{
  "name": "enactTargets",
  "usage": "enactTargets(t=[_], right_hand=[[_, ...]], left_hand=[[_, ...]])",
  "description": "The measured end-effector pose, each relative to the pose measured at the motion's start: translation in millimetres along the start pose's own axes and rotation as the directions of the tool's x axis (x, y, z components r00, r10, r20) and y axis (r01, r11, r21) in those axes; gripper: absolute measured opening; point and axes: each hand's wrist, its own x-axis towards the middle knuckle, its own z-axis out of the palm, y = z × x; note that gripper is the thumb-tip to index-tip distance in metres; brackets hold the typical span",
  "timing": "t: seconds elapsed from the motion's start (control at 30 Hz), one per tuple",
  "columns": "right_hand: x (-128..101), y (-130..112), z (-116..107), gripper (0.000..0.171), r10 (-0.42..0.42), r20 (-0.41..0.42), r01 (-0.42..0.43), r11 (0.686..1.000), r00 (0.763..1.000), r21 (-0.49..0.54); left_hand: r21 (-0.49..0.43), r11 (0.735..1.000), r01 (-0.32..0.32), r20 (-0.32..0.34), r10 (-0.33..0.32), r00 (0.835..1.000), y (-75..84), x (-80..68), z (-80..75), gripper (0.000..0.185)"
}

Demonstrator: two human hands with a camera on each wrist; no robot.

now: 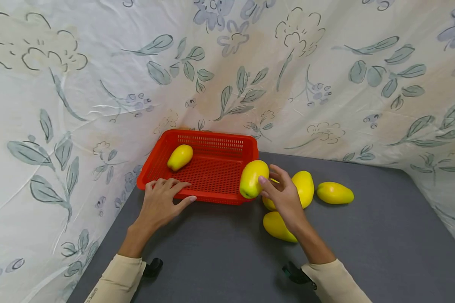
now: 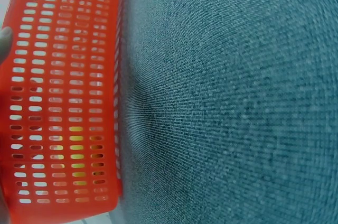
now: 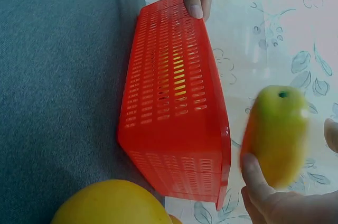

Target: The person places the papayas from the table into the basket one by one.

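A red slotted basket (image 1: 227, 145) stands on the grey table against the flowered cloth, with one yellow mango (image 1: 180, 157) lying in its left part. My left hand (image 1: 161, 201) lies flat on the basket's near rim (image 3: 174, 2), fingers straight. My right hand (image 1: 282, 191) pinches a second yellow mango (image 1: 253, 179) (image 3: 277, 134), held upright just above the basket's right near corner. The left wrist view shows only the basket's wall (image 2: 63, 97) and a fingertip (image 2: 5, 39) at its edge.
Three more yellow mangoes (image 1: 305, 187) (image 1: 334, 192) (image 1: 278, 227) lie on the grey table (image 1: 383, 235) right of the basket, partly behind my right hand. A flowered cloth (image 1: 98, 84) walls in the back and both sides.
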Motion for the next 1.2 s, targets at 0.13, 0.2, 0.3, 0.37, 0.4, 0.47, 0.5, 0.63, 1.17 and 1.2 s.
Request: enactTargets(t=[0.13, 0.2, 0.3, 0.37, 0.4, 0.47, 0.5, 0.63, 1.17, 1.2], right_hand=[[1.3, 1.2, -0.8, 0.078, -0.009, 0.007, 0.009, 0.999, 1.0, 0.041], [1.0, 2.0, -2.4, 0.078, -0.013, 0.005, 0.013, 1.0, 1.0, 0.017], [0.4, 3.7, -6.6, 0.075, -0.018, 0.006, 0.018, 1.0, 1.0, -0.021], [-0.1, 5.1, -10.2, 0.073, -0.022, 0.011, 0.023, 0.999, 1.0, -0.035], [-0.1, 6.3, -12.2, 0.071, -0.02, 0.013, 0.021, 0.999, 1.0, -0.038], [-0.5, 7.9, -16.0, 0.069, -0.018, 0.018, 0.018, 0.999, 1.0, -0.036], [-0.7, 8.7, -17.9, 0.068, -0.014, 0.019, 0.015, 0.999, 1.0, -0.038], [-1.5, 11.7, -24.8, 0.066, -0.009, 0.027, 0.01, 0.999, 1.0, -0.042], [-8.9, 29.1, -40.3, 0.061, -0.032, 0.032, 0.034, 0.998, 0.999, -0.056], [-9.6, 30.1, -41.4, 0.061, -0.034, 0.03, 0.036, 0.998, 0.999, -0.06]], left_hand=[[-0.001, 1.0, 0.01, 0.011, -0.01, 1.0, 1.4, 0.7, 0.7, 0.056], [0.001, 1.0, 0.016, 0.018, -0.016, 1.0, 2.2, 0.9, 0.7, 0.057], [0.002, 1.0, 0.024, 0.022, -0.024, 0.999, 3.5, 1.8, -0.4, 0.058], [0.001, 1.0, 0.026, 0.019, -0.026, 0.999, 4.1, 2.4, -0.7, 0.057], [0.0, 1.0, 0.026, 0.016, -0.026, 1.0, 4.4, 2.7, -0.8, 0.057], [-0.003, 1.0, 0.024, 0.009, -0.024, 1.0, 5.0, 3.3, -0.8, 0.056], [-0.004, 1.0, 0.022, 0.006, -0.022, 1.0, 5.1, 3.6, -0.3, 0.055], [-0.008, 1.0, 0.019, -0.001, -0.019, 1.0, 5.6, 4.6, 0.8, 0.054], [-0.003, 1.0, 0.014, -0.008, -0.014, 1.0, 3.9, 3.3, 4.6, 0.052], [-0.003, 1.0, 0.015, -0.008, -0.015, 1.0, 3.7, 3.1, 4.9, 0.052]])
